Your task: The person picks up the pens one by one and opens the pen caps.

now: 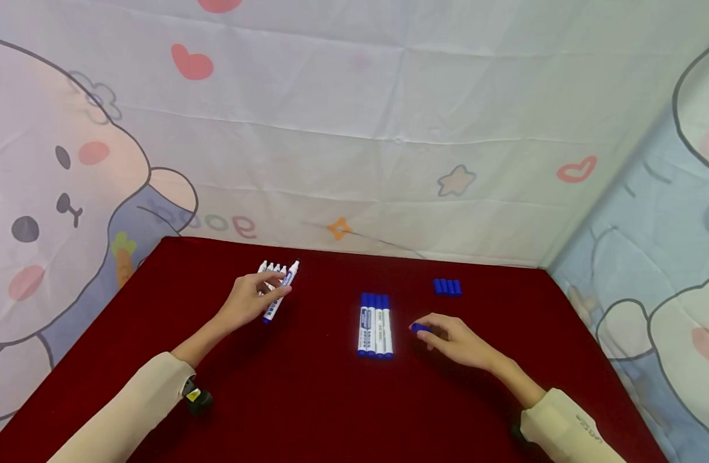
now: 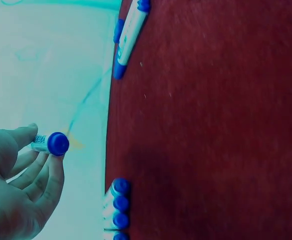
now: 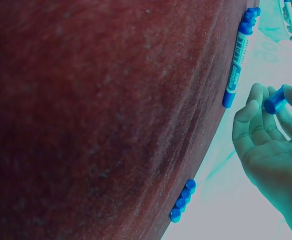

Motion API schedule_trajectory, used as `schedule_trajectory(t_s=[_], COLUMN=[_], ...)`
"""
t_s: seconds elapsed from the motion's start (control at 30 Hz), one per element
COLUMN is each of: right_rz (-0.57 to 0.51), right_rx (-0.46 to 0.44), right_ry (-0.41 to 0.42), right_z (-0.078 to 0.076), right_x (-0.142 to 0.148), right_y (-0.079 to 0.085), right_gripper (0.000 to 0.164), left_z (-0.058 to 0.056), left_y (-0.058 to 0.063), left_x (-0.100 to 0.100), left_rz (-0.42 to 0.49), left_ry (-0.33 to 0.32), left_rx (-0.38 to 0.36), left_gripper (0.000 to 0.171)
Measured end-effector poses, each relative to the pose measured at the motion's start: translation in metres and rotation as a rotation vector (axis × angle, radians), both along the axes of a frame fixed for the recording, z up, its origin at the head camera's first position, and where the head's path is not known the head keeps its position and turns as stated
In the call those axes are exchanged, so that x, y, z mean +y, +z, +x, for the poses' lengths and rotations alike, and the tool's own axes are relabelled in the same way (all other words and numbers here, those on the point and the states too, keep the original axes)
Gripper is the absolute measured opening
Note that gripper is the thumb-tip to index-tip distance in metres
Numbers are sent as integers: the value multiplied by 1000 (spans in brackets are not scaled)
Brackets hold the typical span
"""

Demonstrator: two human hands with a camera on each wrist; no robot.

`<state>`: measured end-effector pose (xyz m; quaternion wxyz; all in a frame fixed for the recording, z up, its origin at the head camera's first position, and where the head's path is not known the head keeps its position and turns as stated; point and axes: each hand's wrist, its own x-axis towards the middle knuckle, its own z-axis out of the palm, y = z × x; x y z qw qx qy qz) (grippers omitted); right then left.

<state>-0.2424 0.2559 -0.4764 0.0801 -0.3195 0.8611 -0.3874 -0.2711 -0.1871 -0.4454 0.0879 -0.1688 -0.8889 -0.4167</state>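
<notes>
My left hand [image 1: 252,297] pinches a whiteboard marker [image 1: 276,308] between thumb and fingers. Its cap is off: a dark tip points to the back, and the blue end plug [image 2: 59,144] faces the left wrist camera. Behind that hand lie several uncapped white markers [image 1: 270,267] side by side, partly hidden by the fingers. On the right, a loose blue cap [image 3: 275,101] is pinched between the thumb and fingers of my right hand [image 1: 455,341], held just above the table. Several capped markers [image 1: 376,329] lie in a tight row between the two hands.
Several blue caps [image 1: 447,287] lie side by side at the back right, beyond the right hand. A dark red cloth [image 1: 331,405] covers the table. A white printed curtain [image 1: 354,128] hangs right behind its back edge and along the sides.
</notes>
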Motion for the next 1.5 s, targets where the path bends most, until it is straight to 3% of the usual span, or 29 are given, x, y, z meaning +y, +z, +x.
schedule_trajectory(t_s=[0.27, 0.53, 0.8, 1.0, 1.27, 1.5], right_rz=[-2, -8, -4, -16, -9, 9], right_rx=[-6, -8, -12, -18, -31, -26], right_ry=[0, 7, 16, 22, 18, 17], right_z=[0, 0, -2, 0, 1, 2], right_x=[1, 1, 0, 3, 4, 3], right_y=[-4, -3, -5, -7, -9, -9], right_gripper=[27, 28, 28, 27, 28, 29], left_z=[-11, -18, -21, -31, -46, -56], left_y=[-12, -13, -23, -31, -38, -43], left_x=[-19, -34, -45, -51, -57, -53], left_rz=[3, 73, 119, 156, 175, 106], left_ry=[109, 231, 332, 409, 424, 432], left_rx=[47, -44, -134, -176, -293, -278], left_gripper=[33, 42, 45, 44, 55, 49])
